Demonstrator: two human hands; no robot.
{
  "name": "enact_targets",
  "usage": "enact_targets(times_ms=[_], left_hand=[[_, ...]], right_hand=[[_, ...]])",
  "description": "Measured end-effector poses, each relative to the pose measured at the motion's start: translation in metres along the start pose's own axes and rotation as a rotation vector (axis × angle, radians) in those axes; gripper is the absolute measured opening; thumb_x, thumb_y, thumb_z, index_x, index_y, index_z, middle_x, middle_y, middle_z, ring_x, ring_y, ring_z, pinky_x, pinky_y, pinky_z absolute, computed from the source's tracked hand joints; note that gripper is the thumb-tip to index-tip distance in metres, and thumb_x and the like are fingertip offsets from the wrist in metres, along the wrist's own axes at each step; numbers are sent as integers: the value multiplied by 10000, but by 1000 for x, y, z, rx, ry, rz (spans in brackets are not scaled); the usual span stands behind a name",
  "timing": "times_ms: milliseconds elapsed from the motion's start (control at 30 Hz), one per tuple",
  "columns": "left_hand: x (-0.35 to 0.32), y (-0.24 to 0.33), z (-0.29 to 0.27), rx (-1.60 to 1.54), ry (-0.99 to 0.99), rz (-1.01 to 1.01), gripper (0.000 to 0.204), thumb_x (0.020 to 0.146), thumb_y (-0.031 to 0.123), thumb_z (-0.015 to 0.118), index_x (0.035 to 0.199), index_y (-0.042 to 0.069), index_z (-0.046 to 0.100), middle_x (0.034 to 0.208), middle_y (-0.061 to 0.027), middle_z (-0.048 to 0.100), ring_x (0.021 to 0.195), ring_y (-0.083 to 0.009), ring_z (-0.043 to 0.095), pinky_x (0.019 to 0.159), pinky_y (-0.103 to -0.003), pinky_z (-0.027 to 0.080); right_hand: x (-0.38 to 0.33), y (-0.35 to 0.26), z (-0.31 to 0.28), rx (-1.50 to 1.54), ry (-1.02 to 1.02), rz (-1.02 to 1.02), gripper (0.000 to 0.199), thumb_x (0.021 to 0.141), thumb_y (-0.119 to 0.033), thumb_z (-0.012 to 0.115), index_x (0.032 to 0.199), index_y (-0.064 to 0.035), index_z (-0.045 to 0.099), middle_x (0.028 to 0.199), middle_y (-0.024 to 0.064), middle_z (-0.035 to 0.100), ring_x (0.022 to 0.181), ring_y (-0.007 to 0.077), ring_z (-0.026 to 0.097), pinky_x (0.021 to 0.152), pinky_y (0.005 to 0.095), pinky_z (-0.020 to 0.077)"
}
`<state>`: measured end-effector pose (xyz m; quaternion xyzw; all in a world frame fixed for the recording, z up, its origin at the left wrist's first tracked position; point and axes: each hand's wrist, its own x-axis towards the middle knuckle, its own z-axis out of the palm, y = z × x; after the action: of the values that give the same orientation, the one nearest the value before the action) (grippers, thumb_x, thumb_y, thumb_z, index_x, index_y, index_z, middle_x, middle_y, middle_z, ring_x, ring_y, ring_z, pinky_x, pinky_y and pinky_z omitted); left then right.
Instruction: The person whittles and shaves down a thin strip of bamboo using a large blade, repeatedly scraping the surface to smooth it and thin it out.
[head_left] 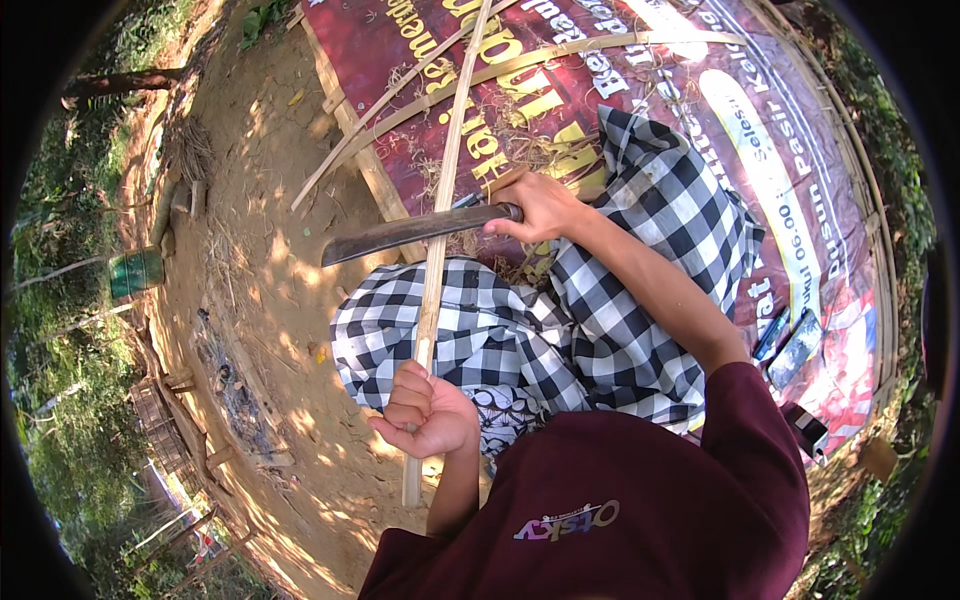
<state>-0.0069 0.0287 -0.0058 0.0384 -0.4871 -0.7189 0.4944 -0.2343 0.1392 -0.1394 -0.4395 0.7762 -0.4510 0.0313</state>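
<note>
Bamboo strip [430, 300] in the left hand [428, 412], fingers curled closed round it near its lower end, presumably to steady it. Right hand [542, 208] wrapped round the machete [395, 236] by its handle; blade crosses the strip well apart from the left fingers, likely for safety. Cannot tell whether the edge bites. Strip slants over checked cloth [385, 315] at the lap, perhaps for support. Outward: printed banner [345, 60]; flat lath [382, 188] along its left edge, maybe weighting it; loose strips [520, 66] overhang that edge.
</note>
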Motion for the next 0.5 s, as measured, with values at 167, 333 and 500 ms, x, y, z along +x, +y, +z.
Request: enact_targets(times_ms=[167, 333, 500], left_hand=[[9, -4, -25, -24, 79, -48, 501, 1030, 300, 230, 547, 169, 205, 517, 22, 154, 534, -130, 194, 679, -310, 308], [8, -5, -16, -23, 114, -42, 507, 1030, 296, 249, 540, 173, 213, 508, 22, 149, 533, -127, 195, 684, -308, 312], [26, -10, -30, -67, 185, -104, 476, 1005, 265, 303, 549, 181, 198, 521, 17, 123, 549, -145, 208, 714, -317, 325]], right_hand=[[11, -7, -1, 79, -168, 376, 704, 860, -679, 454, 735, -19, 666, 539, 193, 545, 560, 368, 587, 572, 464, 478], [-2, -6, 3, -38, -2, -55, 675, 835, -673, 490, 756, -31, 684, 531, 184, 551, 556, 371, 596, 547, 451, 488], [9, -18, 6, -36, -151, 264, 659, 810, -676, 522, 851, -49, 718, 590, 205, 593, 651, 399, 629, 635, 472, 517]])
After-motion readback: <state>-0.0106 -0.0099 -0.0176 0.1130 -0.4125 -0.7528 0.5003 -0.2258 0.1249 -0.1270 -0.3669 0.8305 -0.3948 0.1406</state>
